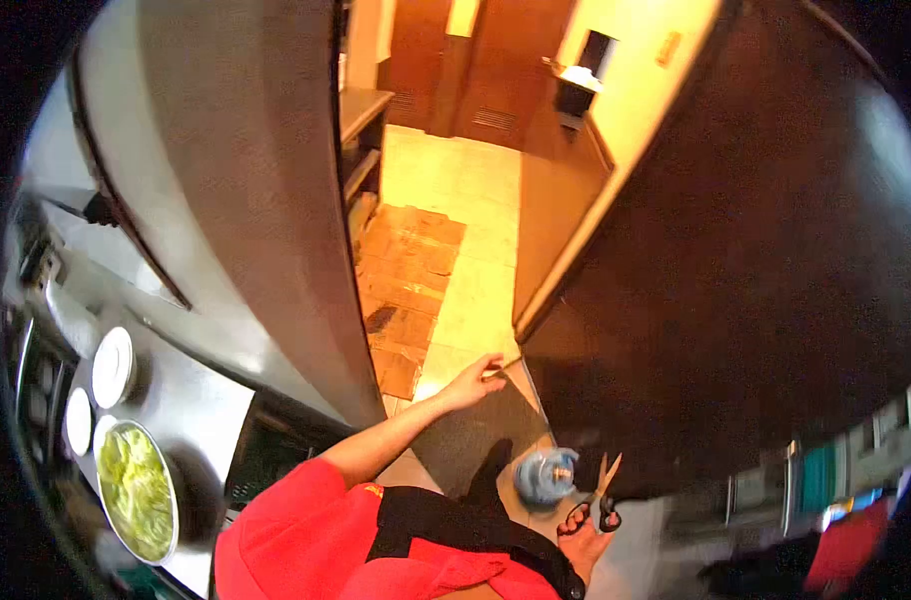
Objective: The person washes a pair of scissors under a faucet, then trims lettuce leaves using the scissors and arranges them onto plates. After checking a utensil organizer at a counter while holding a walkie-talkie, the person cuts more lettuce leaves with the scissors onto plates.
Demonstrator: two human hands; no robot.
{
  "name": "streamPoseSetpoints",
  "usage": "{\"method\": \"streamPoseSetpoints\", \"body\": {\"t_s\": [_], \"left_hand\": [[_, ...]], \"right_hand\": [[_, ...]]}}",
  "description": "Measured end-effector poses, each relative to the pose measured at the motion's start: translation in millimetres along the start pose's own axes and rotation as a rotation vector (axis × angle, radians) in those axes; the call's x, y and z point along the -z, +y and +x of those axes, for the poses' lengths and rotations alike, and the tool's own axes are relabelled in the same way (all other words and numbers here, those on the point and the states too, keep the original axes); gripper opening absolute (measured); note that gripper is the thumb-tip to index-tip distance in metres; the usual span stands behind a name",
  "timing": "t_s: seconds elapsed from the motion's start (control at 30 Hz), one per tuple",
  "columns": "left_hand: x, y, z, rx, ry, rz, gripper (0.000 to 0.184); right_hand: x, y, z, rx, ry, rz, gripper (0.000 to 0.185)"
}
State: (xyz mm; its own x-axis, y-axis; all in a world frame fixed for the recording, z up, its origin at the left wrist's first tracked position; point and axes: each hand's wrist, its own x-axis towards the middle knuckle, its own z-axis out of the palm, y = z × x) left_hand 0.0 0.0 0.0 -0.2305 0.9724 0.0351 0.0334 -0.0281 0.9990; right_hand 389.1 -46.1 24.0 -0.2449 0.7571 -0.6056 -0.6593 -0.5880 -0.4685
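My left hand (473, 383) reaches forward over the floor by the doorway, its fingers bent near the lower edge of a door. Whether it holds anything thin there is too small to tell. In my right hand (584, 545), low on the right, are scissors (605, 490) with black handles, their blades pointing up and slightly apart. Just left of the scissors, a bluish round container (545, 476) stands on the floor.
A steel counter (198, 405) at the left bears a bowl of green leaves (138, 490) and white plates (114, 367). Flattened cardboard (406, 270) lies past the doorway, beside a shelf (364, 112). A dark panel (736, 250) rises at the right.
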Motion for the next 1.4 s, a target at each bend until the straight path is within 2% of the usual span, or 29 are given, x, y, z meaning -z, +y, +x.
{"method": "streamPoseSetpoints", "body": {"t_s": [0.07, 0.1, 0.17, 0.27, 0.3, 0.33, 0.4, 0.43, 0.47, 0.53, 0.57, 0.6, 0.63, 0.67, 0.73, 0.8, 0.87, 0.9, 0.97, 1.0, 1.07, 1.1, 1.2, 1.23, 1.4], "left_hand": [[13.0, 34.7, 5.1, 0.089, 0.12, -0.135, 0.063], [37.1, 26.1, 98.0, 0.124, 0.194, -0.2, 0.062], [84.3, 19.3, 148.0, 0.171, 0.353, -0.218, 0.058], [143.2, 60.8, 199.0, 0.16, 0.6, -0.315, 0.054], [170.5, 69.5, 212.5, 0.101, 0.687, -0.288, 0.051], [197.5, 74.5, 222.0, 0.05, 0.772, -0.266, 0.049], [261.7, 90.3, 226.4, -0.032, 0.927, -0.079, 0.042], [286.9, 95.0, 221.0, -0.105, 1.034, -0.123, 0.039], [312.3, 105.4, 213.0, -0.187, 1.134, -0.156, 0.037], [355.7, 143.1, 194.0, -0.268, 1.31, -0.111, 0.035], [389.4, 148.5, 184.1, -0.308, 1.387, -0.074, 0.035], [414.5, 161.4, 170.4, -0.357, 1.469, -0.009, 0.036], [445.5, 172.5, 157.7, -0.336, 1.586, 0.137, 0.035], [476.1, 183.4, 145.2, -0.314, 1.696, 0.279, 0.035], [533.2, 201.4, 113.1, -0.468, 1.836, 0.504, 0.032], [586.5, 212.5, 80.7, -0.525, 1.992, 0.631, 0.031], [632.5, 223.8, 54.5, -0.342, 2.073, 0.839, 0.031], [655.8, 228.4, 47.8, -0.336, 2.094, 1.022, 0.028], [677.9, 240.2, 41.9, -0.257, 1.971, 1.191, 0.027], [703.4, 232.1, 36.1, -0.284, 1.875, 1.329, 0.028], [718.1, 230.0, 33.9, -0.048, 1.704, 1.306, 0.031], [708.8, 236.5, 39.5, 0.108, 1.689, 1.183, 0.032], [699.0, 246.1, 45.8, 0.265, 1.73, 1.146, 0.031], [701.1, 243.1, 45.0, 0.157, 1.755, 1.242, 0.029], [713.8, 249.4, 52.2, 0.146, 1.704, 1.261, 0.03]], "right_hand": [[-20.0, -3.6, 19.9, -0.069, -0.124, -0.057, 0.052], [-70.2, -27.2, 114.2, -0.138, -0.217, -0.098, 0.053], [-125.8, -27.4, 184.2, -0.251, -0.282, -0.167, 0.055], [-236.3, -36.6, 278.3, -0.374, -0.373, -0.304, 0.055], [-274.5, -35.4, 305.8, -0.471, -0.51, -0.36, 0.055], [-318.0, -30.5, 324.9, -0.543, -0.493, -0.406, 0.055], [-402.9, -15.9, 356.1, -0.608, -0.715, -0.581, 0.045], [-437.7, -0.8, 365.5, -0.585, -0.684, -0.69, 0.04], [-463.5, 17.5, 389.3, -0.602, -0.764, -0.862, 0.035], [-541.2, 51.7, 399.9, -0.267, -1.153, -1.171, 0.028], [-582.1, 68.5, 400.2, -0.105, -1.283, -1.447, 0.023], [-608.7, 95.5, 415.7, -0.06, -1.318, -1.487, 0.023], [-634.9, 124.4, 424.1, 0.078, -1.327, -1.588, 0.023], [-666.8, 148.1, 418.8, 0.307, -1.491, -1.594, 0.034], [-738.6, 180.7, 359.8, 0.448, -1.611, -1.773, 0.046], [-798.0, 228.3, 323.4, 0.592, -1.788, -1.846, 0.055], [-847.2, 282.5, 303.6, 0.84, -1.997, -1.707, 0.053], [-869.6, 306.5, 290.3, 0.884, -2.066, -1.673, 0.05], [-902.9, 357.5, 282.4, 1.148, -2.146, -1.653, 0.049], [-918.1, 378.4, 277.0, 1.208, -2.167, -1.647, 0.051], [-937.5, 413.5, 265.8, 1.323, -2.201, -1.647, 0.051], [-944.2, 429.3, 263.8, 1.352, -2.206, -1.646, 0.051], [-962.6, 469.0, 252.6, 1.443, -2.261, -1.641, 0.054], [-964.8, 477.5, 248.0, 1.436, -2.285, -1.635, 0.055], [-987.1, 519.4, 232.8, 1.459, -2.291, -1.738, 0.062]]}}
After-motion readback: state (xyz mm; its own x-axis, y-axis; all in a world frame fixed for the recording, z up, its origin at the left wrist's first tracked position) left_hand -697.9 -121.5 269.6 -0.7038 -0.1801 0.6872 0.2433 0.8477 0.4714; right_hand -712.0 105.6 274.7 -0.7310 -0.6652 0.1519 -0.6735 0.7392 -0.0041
